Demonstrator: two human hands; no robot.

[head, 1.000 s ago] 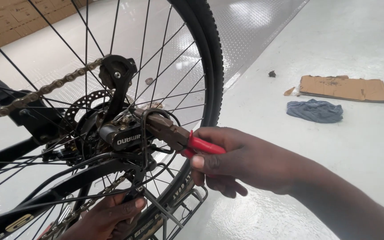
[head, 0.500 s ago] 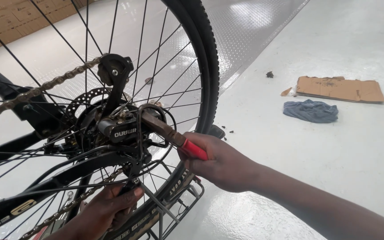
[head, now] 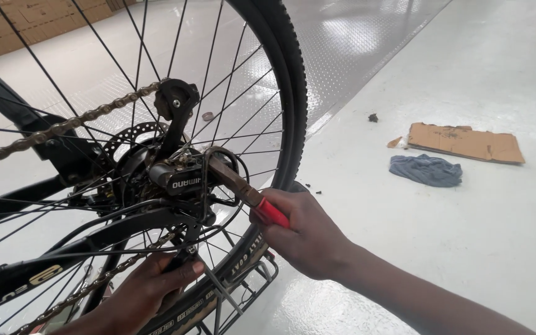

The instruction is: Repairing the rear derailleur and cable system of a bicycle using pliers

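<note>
- Left hand [head: 150,288] low behind the spokes, curled around a dark part of the bicycle frame [head: 63,257].
- Rear derailleur [head: 178,180] beside the wheel hub, pliers [head: 243,192] tip touching it.
- Right hand [head: 305,232] closed around the pliers' red handles.
- Blue rag [head: 425,170] and cardboard [head: 466,142] on the floor, far right.

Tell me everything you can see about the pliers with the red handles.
The pliers have worn, rusty-brown metal jaws and red grips. They slant from lower right up to upper left, with the right hand wrapped around the handles so only a short red stretch shows. The jaw end reaches in among the spokes to the rear derailleur by the wheel hub; whether the jaws are clamped on anything cannot be told.
</note>
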